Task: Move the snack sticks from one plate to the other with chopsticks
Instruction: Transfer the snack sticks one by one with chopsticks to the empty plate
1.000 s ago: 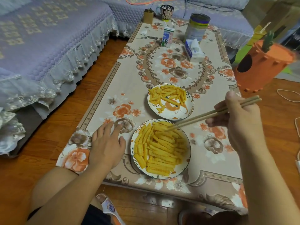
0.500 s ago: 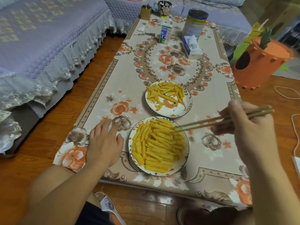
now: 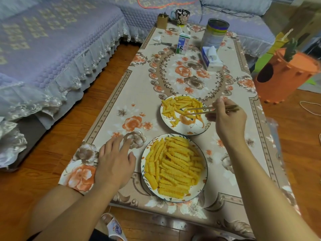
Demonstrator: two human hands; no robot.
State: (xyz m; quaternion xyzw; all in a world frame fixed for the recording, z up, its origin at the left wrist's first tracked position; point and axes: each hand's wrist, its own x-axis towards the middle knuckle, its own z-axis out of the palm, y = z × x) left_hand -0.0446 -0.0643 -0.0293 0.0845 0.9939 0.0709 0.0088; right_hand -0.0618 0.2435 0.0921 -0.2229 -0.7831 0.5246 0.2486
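Two white plates sit on the floral table. The near plate [image 3: 199, 192] is heaped with yellow crinkle snack sticks [image 3: 173, 169]. The far plate [image 3: 184, 129] carries a smaller pile of sticks [image 3: 178, 105] on its far half. My right hand [image 3: 227, 119] grips a pair of wooden chopsticks [image 3: 199, 110] whose tips reach left over the far plate, among the sticks; whether a stick is pinched between the tips I cannot tell. My left hand [image 3: 114, 162] rests flat on the tablecloth, fingers spread, just left of the near plate.
Farther back on the table stand a tissue box [image 3: 212, 58], a milk carton [image 3: 182, 44], a large tin [image 3: 215, 33], a mug [image 3: 182, 16], a small brown box [image 3: 162, 21] and keys [image 3: 161, 43]. A sofa [image 3: 52, 49] runs along the left; an orange carrot-shaped tub [image 3: 284, 75] stands at right.
My right hand has carried the chopsticks from above the near plate away from me, to the far plate. The left hand has stayed flat on the table.
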